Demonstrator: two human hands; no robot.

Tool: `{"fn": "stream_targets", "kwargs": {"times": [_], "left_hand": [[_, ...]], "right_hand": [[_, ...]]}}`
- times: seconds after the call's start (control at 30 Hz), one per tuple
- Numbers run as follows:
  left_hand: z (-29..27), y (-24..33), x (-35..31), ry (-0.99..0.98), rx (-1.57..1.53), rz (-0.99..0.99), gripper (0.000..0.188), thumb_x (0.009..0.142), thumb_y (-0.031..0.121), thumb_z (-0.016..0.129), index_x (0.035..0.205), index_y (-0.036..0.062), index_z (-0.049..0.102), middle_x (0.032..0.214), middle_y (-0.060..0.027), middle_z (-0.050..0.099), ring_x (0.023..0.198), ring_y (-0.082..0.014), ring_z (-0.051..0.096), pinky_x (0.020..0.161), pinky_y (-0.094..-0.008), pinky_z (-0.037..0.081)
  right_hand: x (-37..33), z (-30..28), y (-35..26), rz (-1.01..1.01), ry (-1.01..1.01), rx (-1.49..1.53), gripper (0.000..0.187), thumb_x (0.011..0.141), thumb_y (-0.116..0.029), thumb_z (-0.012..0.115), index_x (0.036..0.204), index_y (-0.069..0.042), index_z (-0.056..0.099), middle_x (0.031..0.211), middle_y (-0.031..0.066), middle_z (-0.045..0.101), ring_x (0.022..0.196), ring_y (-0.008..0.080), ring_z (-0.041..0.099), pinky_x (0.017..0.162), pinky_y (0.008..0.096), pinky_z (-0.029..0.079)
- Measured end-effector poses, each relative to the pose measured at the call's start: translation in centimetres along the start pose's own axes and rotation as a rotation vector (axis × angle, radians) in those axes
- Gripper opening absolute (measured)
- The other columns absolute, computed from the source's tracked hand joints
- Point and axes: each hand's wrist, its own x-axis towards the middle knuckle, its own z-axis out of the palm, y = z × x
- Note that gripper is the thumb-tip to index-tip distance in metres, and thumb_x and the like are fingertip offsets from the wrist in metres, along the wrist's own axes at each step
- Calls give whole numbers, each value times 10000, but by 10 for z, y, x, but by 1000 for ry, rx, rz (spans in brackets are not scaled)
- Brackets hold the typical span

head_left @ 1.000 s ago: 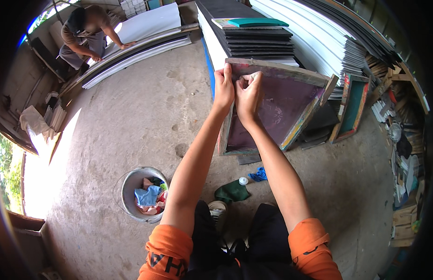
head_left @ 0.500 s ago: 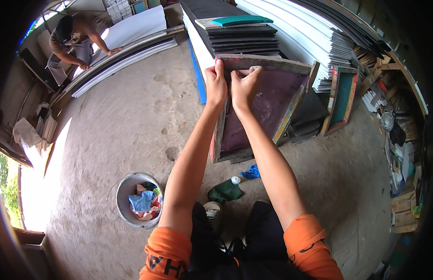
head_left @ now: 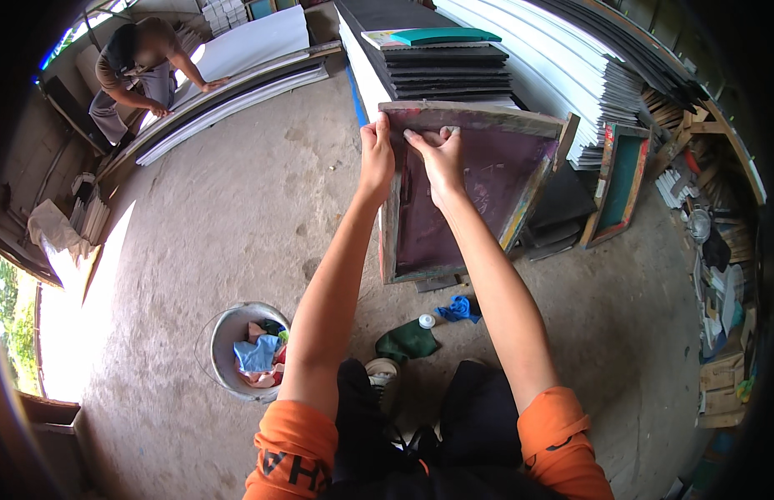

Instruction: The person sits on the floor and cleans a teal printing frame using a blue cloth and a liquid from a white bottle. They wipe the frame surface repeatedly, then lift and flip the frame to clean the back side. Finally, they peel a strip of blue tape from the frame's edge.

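A wooden screen-printing frame [head_left: 487, 183] with dark purplish mesh stands tilted in front of me, against stacked black sheets. My left hand [head_left: 377, 162] is closed on its left edge near the upper corner, thumb up along the wood. Inside the frame, close to that corner, is my right hand [head_left: 441, 158]. Its fingers are curled and its thumb points left over the mesh; what it pinches, if anything, is too small to make out.
A metal bucket [head_left: 237, 350] of rags stands left of my feet. A green cloth [head_left: 408, 340] and a blue cloth [head_left: 459, 309] lie ahead. A smaller frame [head_left: 618, 187] leans at right beside white panels [head_left: 553, 83]. Far left, a person [head_left: 141, 75] bends over a long sheet.
My right hand has shifted slightly, its thumb now reaching toward the frame's left corner. My left hand has slid a little down the edge. The view has turned slightly.
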Motion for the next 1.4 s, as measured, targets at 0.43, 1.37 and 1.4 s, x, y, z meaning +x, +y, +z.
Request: {"fn": "stream_targets", "kwargs": {"times": [0.43,1.37,1.4], "left_hand": [[-4,-12,15,-17,-1,107,391,888,366,576,985,10,448,886,-28,509,802,-79,436,744,-226,391],[-26,-19,19,38,1,63,349,905,346,555,969,31,418,822,-6,475,724,-53,414,649,-204,396],[-25,-19,19,35,15,50,355,902,352,558,968,35,415,822,-1,476,729,-52,414,650,-203,394]], "right_hand": [[-6,23,16,-348,204,-500,332,705,-17,676,904,27,414,814,196,541,782,349,569,743,412,439],[6,7,41,-244,-383,-709,333,941,-270,411,1020,17,560,863,249,608,822,414,585,668,447,449],[8,6,44,-302,-382,-703,312,938,-246,423,1032,12,570,867,234,611,802,402,589,654,418,452]]}}
